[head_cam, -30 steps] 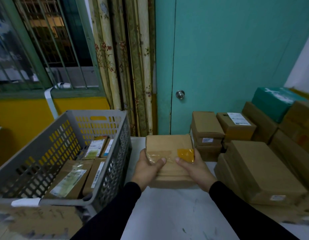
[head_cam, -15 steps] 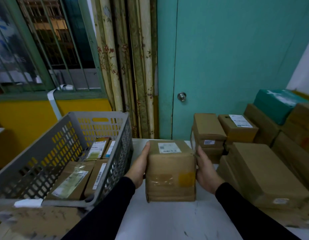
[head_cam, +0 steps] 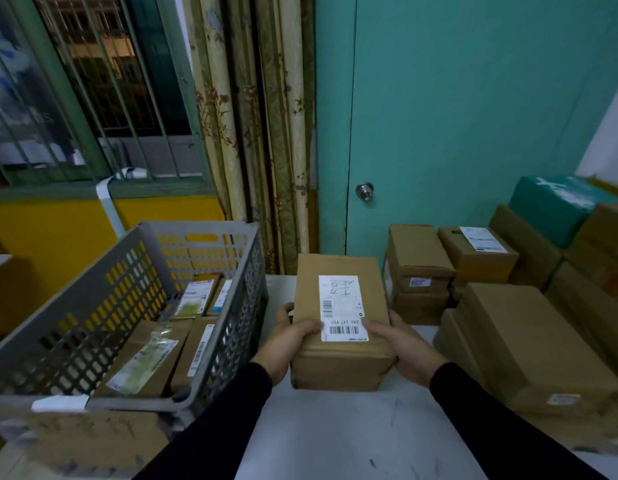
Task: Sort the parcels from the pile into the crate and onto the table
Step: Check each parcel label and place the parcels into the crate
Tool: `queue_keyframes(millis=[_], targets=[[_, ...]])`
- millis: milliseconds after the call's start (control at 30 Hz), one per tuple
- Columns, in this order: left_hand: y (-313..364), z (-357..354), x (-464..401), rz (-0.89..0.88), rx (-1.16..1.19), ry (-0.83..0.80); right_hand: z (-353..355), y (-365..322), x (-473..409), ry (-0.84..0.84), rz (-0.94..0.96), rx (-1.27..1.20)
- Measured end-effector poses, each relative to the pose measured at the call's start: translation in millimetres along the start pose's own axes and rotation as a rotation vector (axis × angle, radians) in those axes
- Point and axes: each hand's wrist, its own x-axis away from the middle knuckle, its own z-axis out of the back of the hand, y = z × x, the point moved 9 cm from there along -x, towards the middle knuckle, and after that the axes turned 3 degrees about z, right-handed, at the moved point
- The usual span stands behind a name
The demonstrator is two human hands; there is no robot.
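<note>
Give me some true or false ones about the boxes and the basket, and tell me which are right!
1. Both hands hold one brown parcel. True: the left hand and right hand grip its near end.
2. The held parcel's white label faces down. False: it faces up, towards the camera.
3. The grey crate has nothing in it. False: several labelled parcels lie inside.
4. The crate sits left of the held parcel. True.
5. A teal box sits on top of the pile at the right. True.
</note>
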Motion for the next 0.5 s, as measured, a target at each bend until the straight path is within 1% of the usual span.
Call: queue_keyframes(millis=[133, 500], targets=[[0.9, -2.5, -1.0, -0.103, -0.129, 0.009, -4.9, 1.2, -0.1, -0.005, 0.048, 0.033], [3.1, 1.4, -3.6, -0.164, -0.141, 0.035, -8.9, -7.2, 3.3, -0.017, 0.107, 0.070]])
